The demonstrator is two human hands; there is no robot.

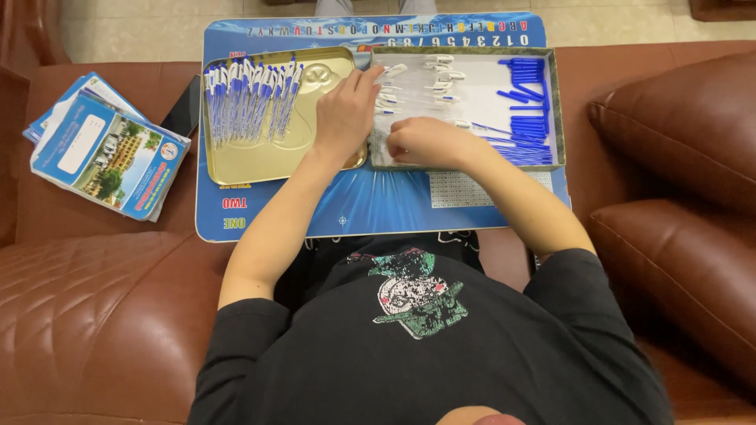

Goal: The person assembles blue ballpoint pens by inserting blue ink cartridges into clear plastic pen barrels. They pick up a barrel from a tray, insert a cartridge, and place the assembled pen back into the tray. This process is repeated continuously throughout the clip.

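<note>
Booklets (110, 153), blue-covered, lie stacked well left of the gold tin tray (236, 161) holding assembled pens (252, 98). Left hand (345, 118) pinches a white pen part (391, 72); right hand (425, 142) rests curled in the white box (557, 94), grip unclear.

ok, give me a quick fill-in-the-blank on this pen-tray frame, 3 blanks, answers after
1. The assembled pens lie in a row in the ____-coloured metal tray.
2. The loose blue parts are piled at the ____ end of the grey-lined box.
3. The left hand reaches from over the tray into the box, where the right hand rests; both containers sit on a ____ mat.

Answers: gold; right; blue
</note>
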